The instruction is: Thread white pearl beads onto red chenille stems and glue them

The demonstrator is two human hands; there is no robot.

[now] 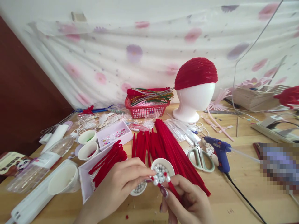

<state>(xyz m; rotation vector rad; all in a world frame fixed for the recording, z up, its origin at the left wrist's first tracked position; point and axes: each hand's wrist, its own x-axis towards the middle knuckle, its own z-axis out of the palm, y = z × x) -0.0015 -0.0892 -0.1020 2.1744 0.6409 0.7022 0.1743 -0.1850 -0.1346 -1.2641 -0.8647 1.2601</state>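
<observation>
My left hand (118, 183) and my right hand (187, 199) meet near the table's front edge, pinching a small cluster of white pearl beads (160, 178) fixed to a red pipe cleaner (173, 189). My right hand grips the red stem; my left fingertips press on the pearls. Right behind them stands a small white cup of pearls (163, 165), and another cup of beads (139, 188) sits under my left fingers. Loose red pipe cleaners (170, 146) lie spread behind the cups.
A white foam head with a red cap (195, 90) stands at the back beside a red basket (147, 109). Scissors (200, 158) and a blue glue gun (220, 151) lie to the right. White cups (64, 180), trays and a bottle crowd the left.
</observation>
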